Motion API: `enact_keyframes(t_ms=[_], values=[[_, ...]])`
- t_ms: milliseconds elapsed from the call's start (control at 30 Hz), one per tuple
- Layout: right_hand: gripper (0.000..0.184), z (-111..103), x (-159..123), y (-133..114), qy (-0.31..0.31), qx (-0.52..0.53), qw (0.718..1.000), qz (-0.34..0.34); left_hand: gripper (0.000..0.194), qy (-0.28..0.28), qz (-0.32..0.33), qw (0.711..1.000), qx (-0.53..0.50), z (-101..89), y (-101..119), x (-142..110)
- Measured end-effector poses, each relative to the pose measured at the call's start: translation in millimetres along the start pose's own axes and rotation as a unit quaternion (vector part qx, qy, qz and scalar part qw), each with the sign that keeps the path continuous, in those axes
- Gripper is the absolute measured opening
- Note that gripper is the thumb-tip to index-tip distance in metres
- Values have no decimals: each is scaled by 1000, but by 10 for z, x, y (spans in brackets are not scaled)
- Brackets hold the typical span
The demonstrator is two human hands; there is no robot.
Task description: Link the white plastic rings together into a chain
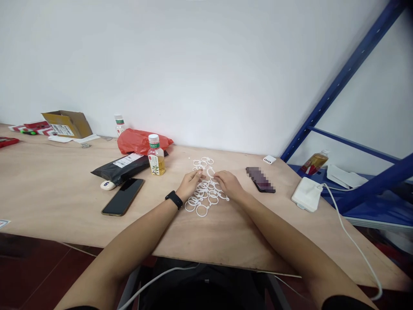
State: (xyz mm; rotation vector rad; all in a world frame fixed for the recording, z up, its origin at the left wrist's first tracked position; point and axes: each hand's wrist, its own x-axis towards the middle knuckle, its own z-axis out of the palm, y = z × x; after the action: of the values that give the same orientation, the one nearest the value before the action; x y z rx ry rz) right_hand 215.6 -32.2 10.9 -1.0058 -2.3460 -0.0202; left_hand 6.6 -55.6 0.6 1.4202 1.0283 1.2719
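Note:
White plastic curtain rings, each with a small eyelet, lie in a loose pile on the wooden table in front of me. One white ring is raised between my hands above the far part of the pile. My right hand has its fingertips closed on this ring from the right. Over the pile's left side, my left hand is closed in a pinch close to the same ring; what its fingertips hold is too small to tell. A smaller group of rings lies just beyond my hands.
Left of my hands stand a drink bottle, a black parcel bag, a red plastic bag and a phone. On the right lie another phone and a white charger with a cable, near a blue metal frame.

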Motion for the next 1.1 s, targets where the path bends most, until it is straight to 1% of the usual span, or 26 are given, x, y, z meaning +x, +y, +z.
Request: enact_keyframes(t_ms=[33,100,200,267,333,400,533,600,733,800,933,1100], values=[[23,-24,-74,-62,0,14,1000,-28,59,-16,-8,1000,-24,10,4,-1],[23,-57,-180,-177,4,39,997,-62,61,-50,-14,997,-58,38,13,-15],[23,-69,-238,-301,27,66,995,-69,53,-87,-1,994,-71,83,37,-61],[22,-60,-234,-347,51,75,994,-58,44,-96,17,993,-67,100,62,-94],[21,-45,-219,-369,69,83,993,-44,41,-93,36,993,-62,104,86,-118],[21,-31,-207,-378,78,96,992,-30,42,-89,51,993,-60,102,103,-133],[20,-20,-202,-389,84,120,989,-14,45,-96,71,991,-55,106,111,-147],[19,-23,-204,-401,90,127,988,-8,42,-92,75,992,-45,112,111,-148],[15,-42,-209,-440,152,152,977,11,36,-60,89,994,-17,114,115,-141],[14,-51,-210,-460,167,176,970,17,34,-48,97,994,0,108,117,-141],[14,-53,-207,-486,166,206,964,30,31,-48,111,992,32,99,124,-164],[15,-33,-205,-513,156,216,963,34,28,-59,140,985,79,97,147,-196]])
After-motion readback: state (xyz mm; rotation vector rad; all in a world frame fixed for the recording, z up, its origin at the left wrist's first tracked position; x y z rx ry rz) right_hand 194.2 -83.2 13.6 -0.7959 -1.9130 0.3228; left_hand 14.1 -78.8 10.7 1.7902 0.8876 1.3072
